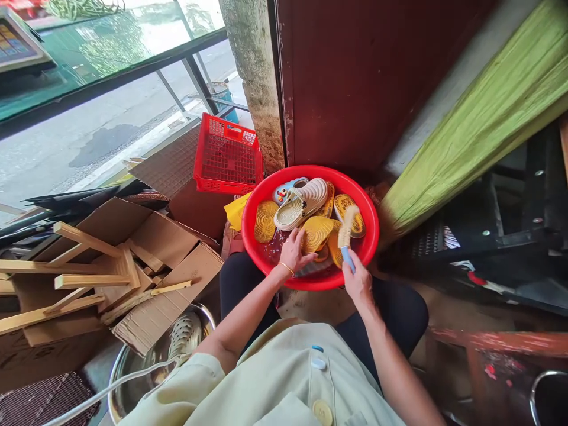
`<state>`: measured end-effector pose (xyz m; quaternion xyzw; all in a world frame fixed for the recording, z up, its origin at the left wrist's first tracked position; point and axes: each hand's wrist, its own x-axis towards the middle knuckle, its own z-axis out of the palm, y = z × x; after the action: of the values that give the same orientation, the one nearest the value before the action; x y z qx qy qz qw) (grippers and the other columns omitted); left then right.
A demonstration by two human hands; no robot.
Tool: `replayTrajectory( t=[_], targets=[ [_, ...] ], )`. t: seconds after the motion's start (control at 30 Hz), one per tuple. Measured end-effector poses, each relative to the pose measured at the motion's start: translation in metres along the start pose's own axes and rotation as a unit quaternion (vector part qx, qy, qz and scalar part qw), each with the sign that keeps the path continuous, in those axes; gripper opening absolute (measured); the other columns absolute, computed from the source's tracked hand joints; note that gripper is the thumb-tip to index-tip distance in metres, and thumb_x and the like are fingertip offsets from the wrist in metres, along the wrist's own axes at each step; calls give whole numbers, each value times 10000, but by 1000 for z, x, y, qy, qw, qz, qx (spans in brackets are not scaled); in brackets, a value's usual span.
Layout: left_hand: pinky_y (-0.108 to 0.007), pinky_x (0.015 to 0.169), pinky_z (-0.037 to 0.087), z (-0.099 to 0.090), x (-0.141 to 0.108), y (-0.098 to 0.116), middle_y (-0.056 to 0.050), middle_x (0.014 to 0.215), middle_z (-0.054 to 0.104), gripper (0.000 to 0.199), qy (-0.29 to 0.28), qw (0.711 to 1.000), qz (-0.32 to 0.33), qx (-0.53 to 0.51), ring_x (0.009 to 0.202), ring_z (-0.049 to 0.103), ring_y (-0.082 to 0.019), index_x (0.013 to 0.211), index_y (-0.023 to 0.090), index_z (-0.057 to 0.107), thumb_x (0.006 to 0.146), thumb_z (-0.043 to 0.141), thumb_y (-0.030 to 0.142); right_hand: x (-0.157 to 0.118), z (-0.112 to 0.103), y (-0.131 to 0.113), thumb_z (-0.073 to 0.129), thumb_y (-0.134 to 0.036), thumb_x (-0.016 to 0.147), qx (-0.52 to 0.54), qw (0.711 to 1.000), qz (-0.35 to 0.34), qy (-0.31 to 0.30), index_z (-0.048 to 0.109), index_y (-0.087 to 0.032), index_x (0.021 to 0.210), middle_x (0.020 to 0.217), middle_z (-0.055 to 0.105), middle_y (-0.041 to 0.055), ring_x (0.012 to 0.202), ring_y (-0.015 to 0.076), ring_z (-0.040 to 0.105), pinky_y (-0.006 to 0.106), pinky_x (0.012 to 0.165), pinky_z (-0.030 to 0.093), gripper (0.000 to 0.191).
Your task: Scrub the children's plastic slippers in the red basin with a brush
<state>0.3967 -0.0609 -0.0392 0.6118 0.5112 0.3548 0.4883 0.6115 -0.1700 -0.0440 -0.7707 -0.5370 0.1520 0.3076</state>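
Note:
A red plastic basin [373, 242] sits between my knees with several clogs and sandals in reddish-brown water. My left hand [293, 253] reaches into it, fingers spread against the near-left edge of a yellow sole [317, 232]. In my right hand [357, 283] is a scrub brush [349, 228] with a blue handle; its pale bristle head is raised over the basin's right side. A white clog [306, 204] rests on top of the pile. Behind it lies a light-blue shoe [286, 188] with a small figure on it. Another yellow sole [266, 222] lies at the left.
Behind the basin stands a red plastic crate [228, 154]. Cardboard boxes [177, 284] and an upturned wooden stool [95, 269] crowd the left. A metal basin [118, 367] holds a pale shoe [185, 336]. A green cloth [479, 124] hangs at the right, beside a dark red panel [355, 77].

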Motion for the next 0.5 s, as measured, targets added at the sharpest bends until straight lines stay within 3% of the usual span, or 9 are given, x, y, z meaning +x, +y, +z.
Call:
replayTrajectory(
  t=[0.07,0.13,0.23,0.33,0.43,0.5],
  targets=[
    [-486,1242,317,9,-6,-15,-205,1690,285,1112,20,1000,-5,-15,1600,192,-415,1502,195,511,526,1002,401,-15,-8,-13,431,-321,986,-46,996,-68,-44,641,-184,1454,1140,751,136,935,252,721,329,809,575,531],
    [-469,1156,424,7,-10,-28,-213,1628,398,1119,46,996,-52,-53,1522,365,-403,1521,191,482,549,990,416,-29,-17,-26,448,-271,991,-112,981,-118,-109,616,-261,1488,1113,732,104,825,214,709,296,720,554,525],
    [-391,841,556,0,-12,-40,-185,1255,701,845,-15,970,-198,-143,1065,694,-320,1353,160,631,615,944,426,-31,-28,-40,471,-226,996,-206,952,-137,-180,562,-321,1533,1116,694,93,726,179,684,280,631,504,552],
    [-275,625,471,3,-9,-42,-97,894,752,546,-92,939,-252,-214,686,645,-173,1095,145,737,636,926,372,4,-28,-52,466,-208,1004,-251,944,-109,-182,550,-312,1540,1099,675,112,728,189,682,295,644,493,552],
    [-246,601,435,16,-5,-39,-41,773,718,406,-63,937,-245,-242,602,577,-115,942,152,729,619,931,292,48,-22,-65,469,-199,1003,-254,948,-87,-169,602,-275,1496,1055,683,125,779,218,689,316,702,506,516],
    [-250,610,456,23,-4,-38,-21,725,686,371,-25,931,-258,-257,591,571,-108,873,154,694,606,932,253,60,-20,-68,460,-189,1004,-254,947,-90,-176,614,-262,1484,1034,693,124,813,227,694,314,719,505,510]
  ],
)
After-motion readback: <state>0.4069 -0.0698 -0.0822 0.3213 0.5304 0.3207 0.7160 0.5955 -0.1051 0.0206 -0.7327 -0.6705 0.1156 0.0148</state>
